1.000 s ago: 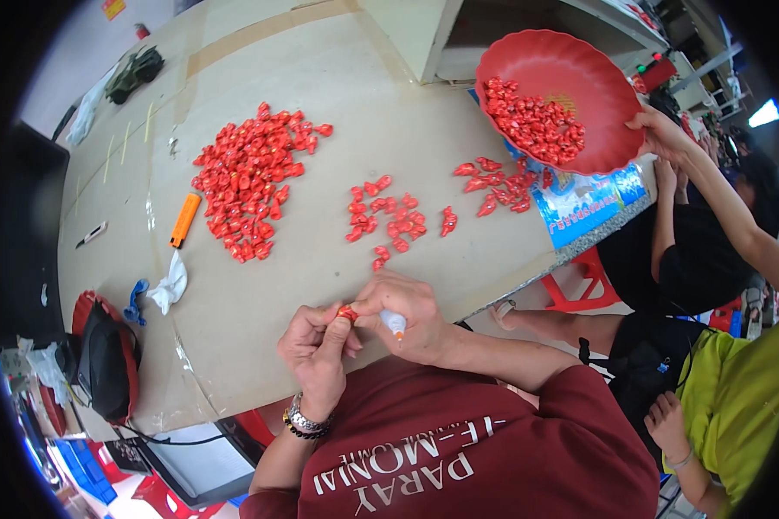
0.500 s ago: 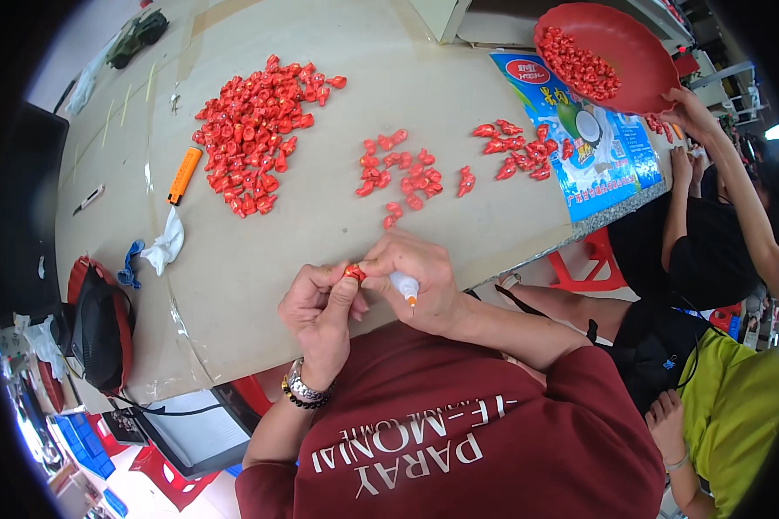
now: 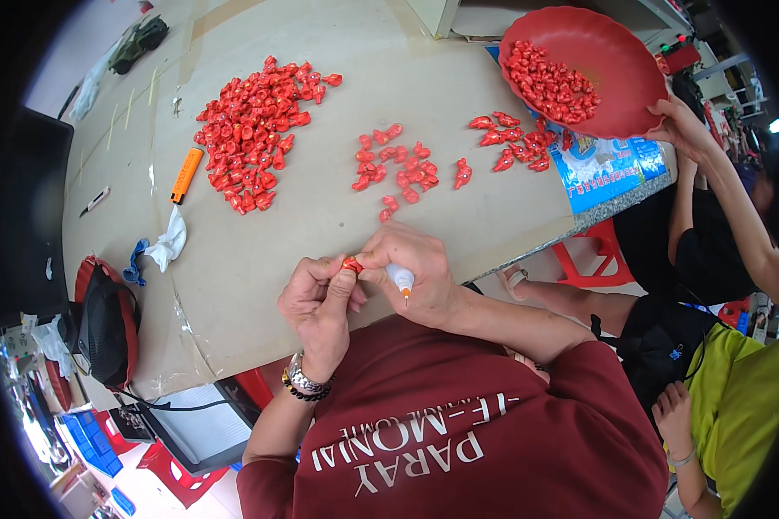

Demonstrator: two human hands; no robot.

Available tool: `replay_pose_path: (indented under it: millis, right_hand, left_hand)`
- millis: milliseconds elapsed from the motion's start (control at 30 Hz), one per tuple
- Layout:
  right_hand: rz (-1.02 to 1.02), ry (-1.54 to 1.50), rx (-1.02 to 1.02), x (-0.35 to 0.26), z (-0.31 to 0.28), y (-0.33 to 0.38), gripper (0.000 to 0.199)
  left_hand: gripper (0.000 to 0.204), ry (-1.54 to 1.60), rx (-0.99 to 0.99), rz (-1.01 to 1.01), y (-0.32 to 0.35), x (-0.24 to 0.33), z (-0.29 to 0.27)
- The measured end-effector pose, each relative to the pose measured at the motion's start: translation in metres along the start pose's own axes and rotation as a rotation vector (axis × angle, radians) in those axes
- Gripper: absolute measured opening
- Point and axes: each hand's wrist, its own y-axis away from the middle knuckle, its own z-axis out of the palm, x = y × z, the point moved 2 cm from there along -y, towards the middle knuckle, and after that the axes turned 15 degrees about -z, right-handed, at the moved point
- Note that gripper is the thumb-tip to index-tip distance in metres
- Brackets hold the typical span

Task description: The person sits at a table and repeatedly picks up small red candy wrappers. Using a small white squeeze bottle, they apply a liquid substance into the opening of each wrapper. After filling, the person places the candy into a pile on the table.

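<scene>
My left hand (image 3: 318, 303) pinches a small glossy red plastic piece (image 3: 351, 265) between thumb and fingertips, just above the table's near edge. At the other side of that piece are the fingertips of my right hand (image 3: 431, 281). Tucked in my right palm is a small white bottle (image 3: 399, 276) with an orange needle tip, pointing back toward me. Beyond my hands lies a loose group of similar red pieces (image 3: 417, 173). A larger heap of them (image 3: 247, 143) spreads at the far left of it, and several more (image 3: 515, 143) lie to the right.
Another person's hand (image 3: 688, 130) holds a red bowl (image 3: 627, 82) with red pieces over a blue printed sheet (image 3: 601, 177). An orange cutter (image 3: 186, 176), crumpled tissue (image 3: 170, 240) and black-and-red bag (image 3: 106, 324) lie left. A person in yellow-green (image 3: 744, 415) sits right.
The other person's red bowl has moved left and lower, covering more of the blue sheet and coming nearer the right-hand red pieces. My hands keep nearly the same hold and place.
</scene>
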Motion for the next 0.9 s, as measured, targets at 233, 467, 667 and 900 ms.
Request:
replay_pose_path:
  millis: [233, 467, 667, 900]
  right_hand:
    - [-0.022, 0.015, 0.013, 0.003, -0.003, -0.003, 0.016]
    - [0.050, 0.031, 0.030, -0.004, -0.020, -0.006, 0.008]
    - [0.093, 0.087, 0.297, -0.013, -0.070, -0.004, 0.011]
    - [0.247, 0.211, 0.608, -0.002, -0.121, 0.023, 0.011]
  left_hand:
    - [0.002, 0.002, 0.014, -0.003, -0.003, 0.000, 0.005]
    - [0.025, -0.098, -0.039, -0.029, 0.002, 0.013, 0.016]
    - [0.097, -1.068, -0.030, 0.171, -0.016, 0.050, 0.018]
    - [0.116, -1.419, -0.216, 0.544, -0.095, 0.048, 0.059]
